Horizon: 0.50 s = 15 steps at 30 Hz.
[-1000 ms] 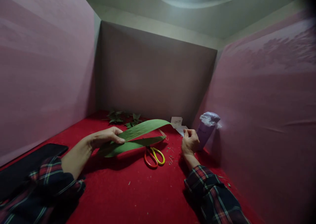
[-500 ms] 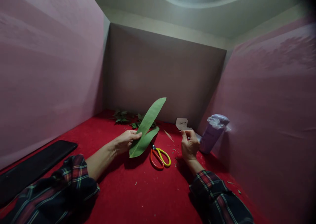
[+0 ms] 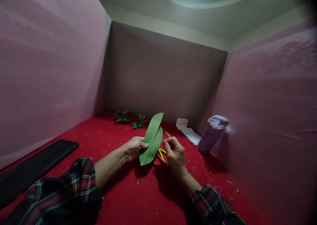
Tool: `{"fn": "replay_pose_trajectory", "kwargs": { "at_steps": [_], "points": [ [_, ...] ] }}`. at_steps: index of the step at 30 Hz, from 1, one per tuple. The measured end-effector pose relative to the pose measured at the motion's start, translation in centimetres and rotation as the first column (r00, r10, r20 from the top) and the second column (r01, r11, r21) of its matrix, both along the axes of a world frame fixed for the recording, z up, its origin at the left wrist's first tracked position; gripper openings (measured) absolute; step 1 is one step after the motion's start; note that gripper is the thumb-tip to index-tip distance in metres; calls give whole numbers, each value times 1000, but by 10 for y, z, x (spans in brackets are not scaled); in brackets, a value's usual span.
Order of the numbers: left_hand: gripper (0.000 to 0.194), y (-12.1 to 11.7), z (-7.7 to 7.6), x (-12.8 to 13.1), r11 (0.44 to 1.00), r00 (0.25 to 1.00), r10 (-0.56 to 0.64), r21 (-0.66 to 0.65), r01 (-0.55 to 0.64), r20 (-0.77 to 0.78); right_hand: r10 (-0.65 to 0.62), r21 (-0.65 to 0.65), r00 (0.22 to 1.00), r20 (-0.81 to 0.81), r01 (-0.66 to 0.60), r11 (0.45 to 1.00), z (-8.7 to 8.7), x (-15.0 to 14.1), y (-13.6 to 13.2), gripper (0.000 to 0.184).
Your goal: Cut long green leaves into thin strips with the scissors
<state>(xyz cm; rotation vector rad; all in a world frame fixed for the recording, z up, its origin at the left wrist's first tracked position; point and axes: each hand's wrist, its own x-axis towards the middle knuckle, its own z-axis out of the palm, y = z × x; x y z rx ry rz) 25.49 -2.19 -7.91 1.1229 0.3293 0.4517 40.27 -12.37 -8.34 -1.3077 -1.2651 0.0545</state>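
Observation:
In my left hand (image 3: 136,148) a long green leaf (image 3: 151,138) is gripped between thumb and fingers. Its blade is split or folded into two overlapping lobes that point up and away. My right hand (image 3: 175,155) is beside the leaf's right edge, thumb and forefinger pinched together on what looks like a thin pale stick, mostly hidden by the fingers. Under the leaf and behind the right hand lie scissors (image 3: 162,156) with red and yellow handles, partly covered.
Leafy sprigs (image 3: 139,121) lie at the back left. More thin sticks (image 3: 167,133) rest behind my right hand. White papers (image 3: 190,134) and a purple plastic-wrapped pack (image 3: 213,134) stand at the right. A black flat object (image 3: 39,168) lies left. Leaf scraps dot the red cloth (image 3: 138,198).
My right hand has moved left, up to the leaf's edge. My left hand has brought the leaf slightly lower and to the right, over the scissors.

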Motion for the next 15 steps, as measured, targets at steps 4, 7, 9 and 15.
{"fn": "replay_pose_trajectory", "kwargs": {
  "at_steps": [4,7,9,15],
  "points": [
    [28,-6,0,4,1000,1000,-4,-18,4,-9,-21,3,967,252,21,1000,-4,-4,-5,15],
    [28,-6,2,3,1000,999,3,-2,-3,32,19,-32,987,161,-14,999,-5,-4,-3,15],
    [29,-6,3,2,1000,999,29,1,-29,46,92,-57,993,-77,-97,994,-5,-3,0,16],
    [27,-9,9,2,985,984,172,-42,-170,42,210,-92,864,-458,-281,955,-5,-1,8,25]
  ]
}}
